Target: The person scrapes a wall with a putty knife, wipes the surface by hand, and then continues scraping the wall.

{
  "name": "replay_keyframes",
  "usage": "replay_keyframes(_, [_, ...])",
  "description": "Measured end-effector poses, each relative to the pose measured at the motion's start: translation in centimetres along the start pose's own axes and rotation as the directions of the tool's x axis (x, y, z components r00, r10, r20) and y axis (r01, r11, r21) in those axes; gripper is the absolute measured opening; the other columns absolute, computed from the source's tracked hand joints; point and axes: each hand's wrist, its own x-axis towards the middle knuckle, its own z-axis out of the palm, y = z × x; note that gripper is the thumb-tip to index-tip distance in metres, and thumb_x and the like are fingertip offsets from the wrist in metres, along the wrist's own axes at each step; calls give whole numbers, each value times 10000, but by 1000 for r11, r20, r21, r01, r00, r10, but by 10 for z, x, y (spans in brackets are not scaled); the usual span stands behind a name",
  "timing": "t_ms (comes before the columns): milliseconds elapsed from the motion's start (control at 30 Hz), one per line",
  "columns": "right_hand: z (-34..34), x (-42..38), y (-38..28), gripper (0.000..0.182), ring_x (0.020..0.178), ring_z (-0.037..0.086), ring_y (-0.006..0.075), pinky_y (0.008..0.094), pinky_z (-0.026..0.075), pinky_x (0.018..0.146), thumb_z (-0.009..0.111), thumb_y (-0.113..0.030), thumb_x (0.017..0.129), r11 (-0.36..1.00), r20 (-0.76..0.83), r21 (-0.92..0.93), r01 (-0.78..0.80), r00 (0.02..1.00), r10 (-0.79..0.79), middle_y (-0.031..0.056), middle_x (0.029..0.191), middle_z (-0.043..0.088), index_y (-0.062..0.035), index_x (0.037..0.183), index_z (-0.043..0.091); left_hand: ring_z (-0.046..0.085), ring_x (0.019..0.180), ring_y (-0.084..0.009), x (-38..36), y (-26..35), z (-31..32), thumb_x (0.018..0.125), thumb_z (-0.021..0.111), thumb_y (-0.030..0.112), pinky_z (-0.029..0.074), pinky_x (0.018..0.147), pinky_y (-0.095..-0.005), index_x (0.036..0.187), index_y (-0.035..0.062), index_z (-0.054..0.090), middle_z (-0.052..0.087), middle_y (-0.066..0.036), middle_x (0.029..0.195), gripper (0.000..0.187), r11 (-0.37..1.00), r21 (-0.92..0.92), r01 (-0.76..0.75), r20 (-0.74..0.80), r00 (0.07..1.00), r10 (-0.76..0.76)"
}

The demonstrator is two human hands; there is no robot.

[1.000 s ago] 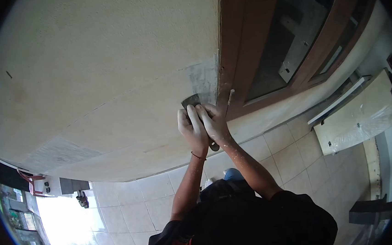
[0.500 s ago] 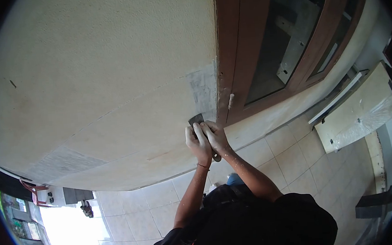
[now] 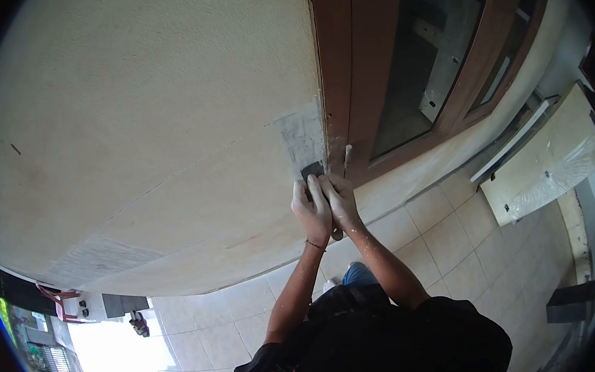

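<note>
Both hands are wrapped around a putty knife, its dark blade (image 3: 312, 169) pressed flat against the cream wall (image 3: 187, 118). My left hand (image 3: 312, 209) closes on it from the left, fingers pointing up near the blade. Alongside, my right hand (image 3: 341, 198) grips the same tool, and the handle's end (image 3: 337, 234) sticks out below the wrists. White dust coats the fingers. The blade sits at the lower end of a grey smoothed patch (image 3: 300, 135), close beside the brown window frame (image 3: 335, 57). Most of the handle is hidden by the hands.
Another grey patch (image 3: 104, 258) marks the wall at lower left. A plastic-covered cream panel (image 3: 544, 173) leans at the right. Pale floor tiles (image 3: 414, 247) run below the wall. Sandals (image 3: 139, 324) and a red chair (image 3: 56, 297) are at far left.
Both hands have slid the putty knife right and slightly up along the wall, bringing its blade nearer the window frame. The camera view has also shifted a little.
</note>
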Motion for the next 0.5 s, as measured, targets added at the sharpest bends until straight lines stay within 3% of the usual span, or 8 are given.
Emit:
replay_keyframes(67, [0, 5, -15, 293, 685, 447, 45, 257, 380, 577, 528, -145, 1009, 999, 26, 41, 6, 1000, -7, -29, 690, 519, -8, 750, 545, 326, 660, -54, 3, 14, 3, 1017, 532, 153, 309, 528, -260, 745, 18, 416, 376, 11, 660, 325, 999, -46, 19, 4, 1000, -19])
replay_keyframes(167, [-8, -10, 24, 292, 684, 450, 42, 254, 386, 579, 528, -151, 1010, 999, 32, 30, -41, 999, 40, -27, 689, 529, -3, 760, 563, 325, 662, -51, -15, -16, 2, 1019, 533, 159, 303, 528, -261, 740, 21, 408, 369, 18, 667, 335, 999, 17, 36, -44, 998, -35])
replay_keyframes(200, [-6, -7, 18, 293, 685, 454, 42, 255, 390, 581, 529, -151, 1010, 999, 23, 25, -40, 999, 40, -24, 688, 532, 0, 761, 567, 319, 659, -52, -17, -28, 4, 1019, 533, 159, 295, 526, -265, 733, 27, 397, 358, 23, 666, 343, 998, -52, 28, -59, 998, -31])
replay_keyframes(367, [-9, -1, -16, 291, 683, 471, 46, 259, 407, 591, 536, -148, 1005, 996, 43, -69, -51, 998, 54, -15, 685, 541, 10, 763, 577, 327, 665, -54, -8, 0, 9, 1020, 530, 159, 305, 535, -265, 751, 24, 414, 370, 20, 668, 322, 998, -32, 45, -64, 997, -47])
replay_keyframes(500, [-10, -1, 5, 295, 674, 478, 58, 265, 409, 590, 536, -157, 1005, 995, 0, -98, 37, 999, -37, -2, 688, 552, 12, 767, 576, 328, 664, -60, -12, -25, 10, 1024, 523, 166, 318, 537, -269, 756, 18, 419, 374, 15, 666, 323, 998, -62, 12, -33, 999, -14])
